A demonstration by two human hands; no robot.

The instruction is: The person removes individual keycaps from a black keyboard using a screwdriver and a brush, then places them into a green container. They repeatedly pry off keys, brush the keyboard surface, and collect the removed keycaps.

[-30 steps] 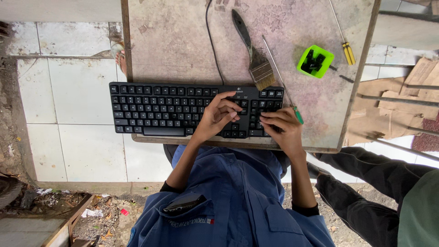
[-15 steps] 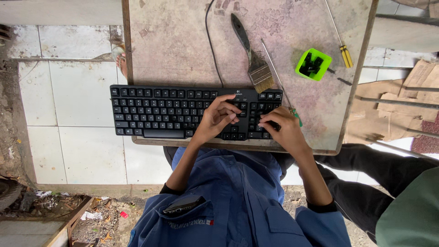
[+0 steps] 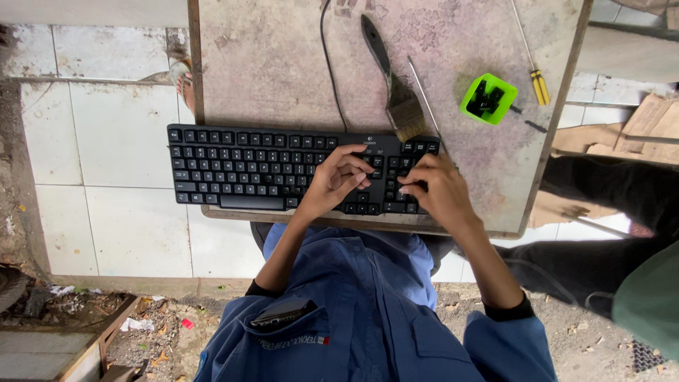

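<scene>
Both hands rest on the black keyboard along the table's near edge. Left hand and right hand have fingers curled onto keys near its right end, gripping nothing. Beyond lies a paintbrush.

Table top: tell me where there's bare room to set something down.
The widest bare patch of the table lies beyond the keyboard, left of its cable. A smaller strip lies right of the right hand, below the green tray. It is crowded around the paintbrush, thin rod and screwdriver. The left hand rests on the keys.
</scene>
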